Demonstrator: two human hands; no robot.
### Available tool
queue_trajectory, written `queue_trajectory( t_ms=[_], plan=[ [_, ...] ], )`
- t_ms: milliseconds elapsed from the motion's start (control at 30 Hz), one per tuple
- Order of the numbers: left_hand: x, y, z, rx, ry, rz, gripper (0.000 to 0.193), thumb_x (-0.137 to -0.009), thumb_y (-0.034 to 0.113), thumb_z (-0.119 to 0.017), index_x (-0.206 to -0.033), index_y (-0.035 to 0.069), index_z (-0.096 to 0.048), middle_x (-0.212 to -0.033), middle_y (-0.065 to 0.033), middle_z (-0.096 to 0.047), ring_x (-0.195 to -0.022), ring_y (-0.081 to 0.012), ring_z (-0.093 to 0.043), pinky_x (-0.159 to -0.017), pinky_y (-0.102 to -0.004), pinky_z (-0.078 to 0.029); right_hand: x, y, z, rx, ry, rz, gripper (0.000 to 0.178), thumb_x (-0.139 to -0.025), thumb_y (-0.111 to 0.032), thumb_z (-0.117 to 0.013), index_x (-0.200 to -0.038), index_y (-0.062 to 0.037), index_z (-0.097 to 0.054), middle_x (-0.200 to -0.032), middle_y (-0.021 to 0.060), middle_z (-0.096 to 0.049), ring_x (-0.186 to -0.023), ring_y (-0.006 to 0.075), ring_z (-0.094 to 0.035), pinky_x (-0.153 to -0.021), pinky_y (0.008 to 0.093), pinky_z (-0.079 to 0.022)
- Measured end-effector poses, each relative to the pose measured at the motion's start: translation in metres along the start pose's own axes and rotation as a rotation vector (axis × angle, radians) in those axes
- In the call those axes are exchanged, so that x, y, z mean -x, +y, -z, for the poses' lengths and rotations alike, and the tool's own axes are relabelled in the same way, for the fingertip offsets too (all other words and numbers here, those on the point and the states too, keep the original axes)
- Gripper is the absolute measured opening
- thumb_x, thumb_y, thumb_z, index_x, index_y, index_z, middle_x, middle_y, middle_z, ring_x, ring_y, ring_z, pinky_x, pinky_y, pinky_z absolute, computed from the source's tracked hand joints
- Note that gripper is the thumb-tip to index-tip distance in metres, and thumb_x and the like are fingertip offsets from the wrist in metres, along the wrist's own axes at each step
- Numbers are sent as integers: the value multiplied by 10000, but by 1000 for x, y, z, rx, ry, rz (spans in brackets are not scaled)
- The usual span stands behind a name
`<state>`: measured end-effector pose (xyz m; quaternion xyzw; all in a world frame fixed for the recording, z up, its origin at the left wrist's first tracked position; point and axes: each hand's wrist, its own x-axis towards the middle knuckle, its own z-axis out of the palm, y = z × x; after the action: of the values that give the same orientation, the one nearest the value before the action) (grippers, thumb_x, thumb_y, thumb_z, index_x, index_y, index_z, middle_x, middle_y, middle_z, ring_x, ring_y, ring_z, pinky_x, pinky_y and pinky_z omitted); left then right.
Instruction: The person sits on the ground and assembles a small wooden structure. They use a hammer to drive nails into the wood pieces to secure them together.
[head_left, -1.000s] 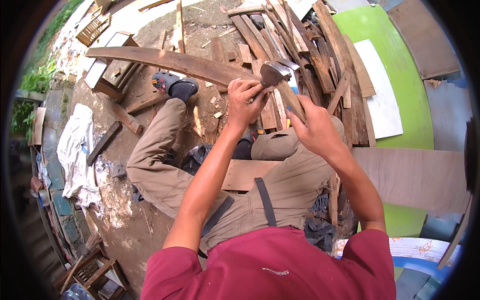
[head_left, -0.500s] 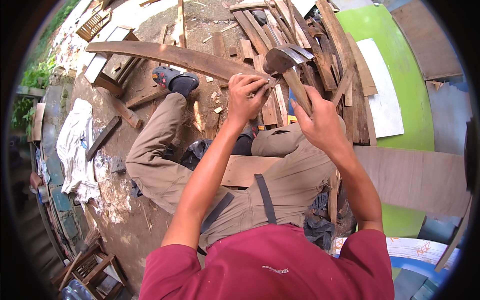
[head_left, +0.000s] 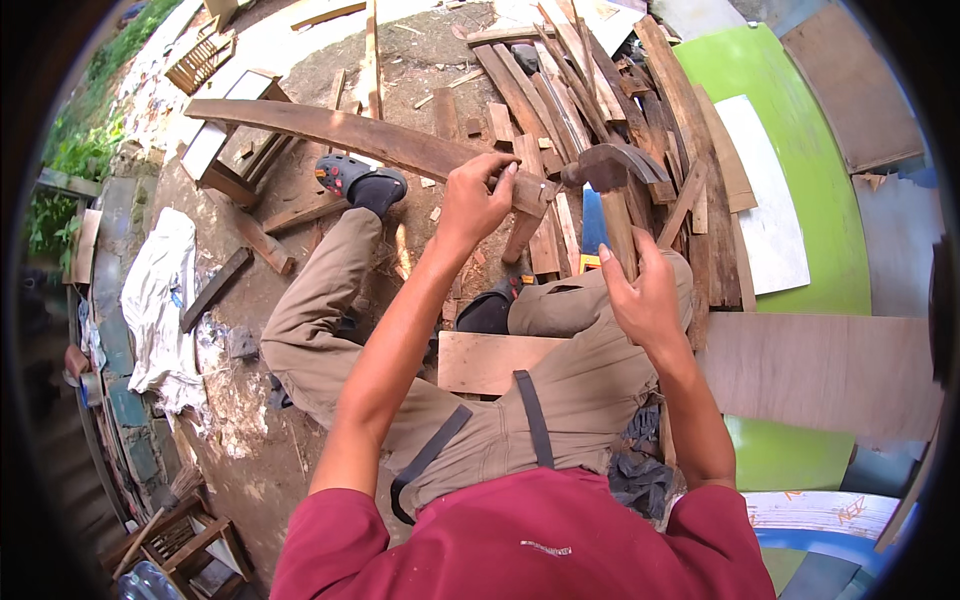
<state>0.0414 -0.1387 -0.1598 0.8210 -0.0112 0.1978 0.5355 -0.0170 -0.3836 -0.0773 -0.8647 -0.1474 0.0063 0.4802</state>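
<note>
A long, slightly curved brown wooden plank [head_left: 330,125] reaches from the far left to just in front of me. My left hand [head_left: 474,203] is closed round it near its right end, thumb and fingers on its edge. Under that end a shorter piece of wood [head_left: 521,236] slants down; whether the two are joined I cannot tell. My right hand [head_left: 641,291] is wrapped round the wooden handle of a claw hammer [head_left: 606,168]. The hammer's striking face is beside the plank's right end, its claw pointing right. A small shiny spot shows on the plank's end.
A pile of old boards [head_left: 685,130] lies ahead to the right, beside a green panel [head_left: 820,190] and a white sheet [head_left: 765,200]. A blue handsaw [head_left: 592,225] rests near my knee. At left are a white cloth [head_left: 160,300] and a small table [head_left: 215,150]. A board [head_left: 495,362] is beneath me.
My left hand has shifted from a pinch at the plank's tip to a grip farther back along its edge. The hammer has moved slightly right and lower, its head turned.
</note>
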Motion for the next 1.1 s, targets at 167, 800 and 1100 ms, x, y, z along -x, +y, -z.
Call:
queue_trajectory(
  t_ms=[167,800,1100],
  plan=[
    [-46,-19,5,-427,0,-297,223,-975,246,-663,-1013,49,-760,-1067,-134,-739,-1037,-327,-686,-934,-437,-481,0,-29,10,119,-129,-184,349,-990,-102,-656,-1250,113,-569,-833,188,-697,-734,218,-685,-659,342,-525],
    [-52,-20,-6,-812,-415,40,535,-991,480,-505,-844,63,-807,-791,-218,-731,-816,-366,-709,-873,-465,-415,-25,-34,9,232,-261,89,369,-949,-40,-637,-1285,82,-546,-934,269,-706,-836,406,-729,-737,438,-541],
    [-51,-23,-6,-818,-413,45,456,-981,448,-513,-881,124,-818,-793,-194,-738,-812,-351,-714,-887,-449,-417,-22,-49,-1,179,-149,54,366,-947,-48,-642,-1286,64,-560,-917,261,-712,-846,390,-723,-754,427,-546]
  ],
)
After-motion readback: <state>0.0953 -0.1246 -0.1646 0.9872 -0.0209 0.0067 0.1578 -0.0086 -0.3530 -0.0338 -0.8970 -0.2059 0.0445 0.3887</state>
